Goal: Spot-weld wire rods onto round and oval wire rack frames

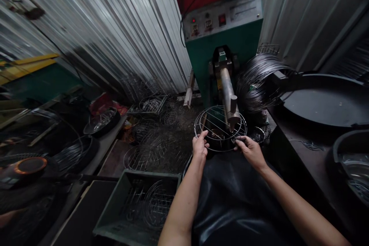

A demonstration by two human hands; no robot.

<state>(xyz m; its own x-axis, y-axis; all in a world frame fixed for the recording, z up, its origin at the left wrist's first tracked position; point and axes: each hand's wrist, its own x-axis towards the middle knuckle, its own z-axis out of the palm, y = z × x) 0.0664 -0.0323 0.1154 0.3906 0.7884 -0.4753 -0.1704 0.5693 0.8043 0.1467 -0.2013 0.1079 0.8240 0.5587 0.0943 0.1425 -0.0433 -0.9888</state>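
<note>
A round wire rack (216,112) with straight cross wires lies under the metal arm (227,88) of a green machine (227,34). My left hand (201,144) is closed on the rack's near left rim. At the near right rim, my right hand (250,149) is closed with thumb and fingers pinched; it appears to hold a small wire piece against the rack, too small to make out clearly. The tip of the machine arm comes down over the right part of the rack.
Left of my legs, a green crate (135,207) holds wire racks. Wire pieces lie on the floor beyond it. A wire coil (262,80) stands right of the machine, beside a large black pan (325,100). A basin (351,161) sits at the right edge.
</note>
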